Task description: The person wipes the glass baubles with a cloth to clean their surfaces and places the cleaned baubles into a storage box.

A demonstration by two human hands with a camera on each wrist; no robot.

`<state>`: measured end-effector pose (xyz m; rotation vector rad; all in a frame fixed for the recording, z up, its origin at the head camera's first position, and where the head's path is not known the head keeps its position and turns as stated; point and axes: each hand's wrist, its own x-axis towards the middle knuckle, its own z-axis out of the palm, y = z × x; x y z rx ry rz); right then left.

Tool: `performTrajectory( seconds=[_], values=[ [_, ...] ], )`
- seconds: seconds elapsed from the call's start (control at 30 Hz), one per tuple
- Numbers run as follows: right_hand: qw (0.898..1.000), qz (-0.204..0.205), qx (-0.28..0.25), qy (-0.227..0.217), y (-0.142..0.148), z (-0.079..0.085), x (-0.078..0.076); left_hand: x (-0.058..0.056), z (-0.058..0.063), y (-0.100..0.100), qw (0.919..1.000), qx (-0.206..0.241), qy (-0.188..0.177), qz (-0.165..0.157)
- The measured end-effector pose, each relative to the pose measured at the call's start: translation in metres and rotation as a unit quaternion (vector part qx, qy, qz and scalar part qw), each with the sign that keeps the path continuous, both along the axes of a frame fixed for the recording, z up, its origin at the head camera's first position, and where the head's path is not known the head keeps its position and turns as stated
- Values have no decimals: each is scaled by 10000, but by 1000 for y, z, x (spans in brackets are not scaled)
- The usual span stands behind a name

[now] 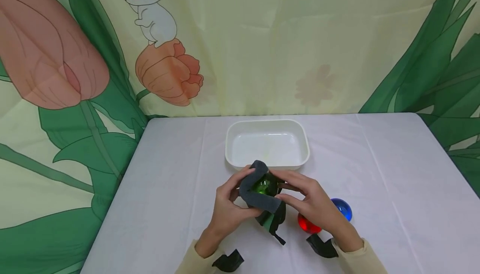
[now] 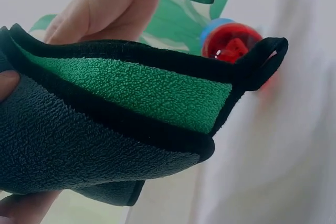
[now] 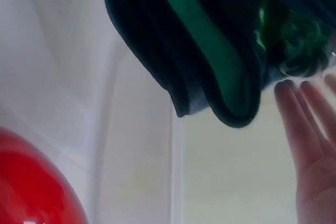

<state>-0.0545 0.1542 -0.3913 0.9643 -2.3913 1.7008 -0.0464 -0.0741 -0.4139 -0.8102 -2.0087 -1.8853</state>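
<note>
A dark grey cloth (image 1: 258,197) with black edging and a green underside is wrapped partly round a clear green ball (image 1: 267,184), over the table in front of the white tray. My left hand (image 1: 231,201) grips the cloth from the left, fingers on top and thumb at its lower fold. From the right, my right hand (image 1: 311,194) holds the green ball between fingers and thumb, the thumb by the cloth's corner. In the left wrist view the cloth's green inner side (image 2: 142,85) and a black hanging loop (image 2: 268,61) show. The green ball (image 3: 299,40) also appears in the right wrist view.
The white rectangular tray (image 1: 304,142) stands just beyond the hands. A red ball (image 1: 308,225) and a blue ball (image 1: 343,208) lie by the right forearm, partly hidden by it. White cloth covers the table (image 1: 176,174); a printed curtain (image 1: 262,57) hangs behind.
</note>
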Motion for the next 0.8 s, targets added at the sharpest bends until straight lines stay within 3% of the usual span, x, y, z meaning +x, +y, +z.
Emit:
performTrajectory(
  seconds=[0.23,0.6,0.8],
  values=[
    [9976,-62,396,572,3,0,5,0,0,-1,9996,57,-263,53],
    [9976,4,78,695,-4,-4,5,2,-3,-1,9990,254,-323,-199],
    [9994,-104,-53,315,-2,-2,4,1,-4,-1,9983,281,-196,-469]
  ],
)
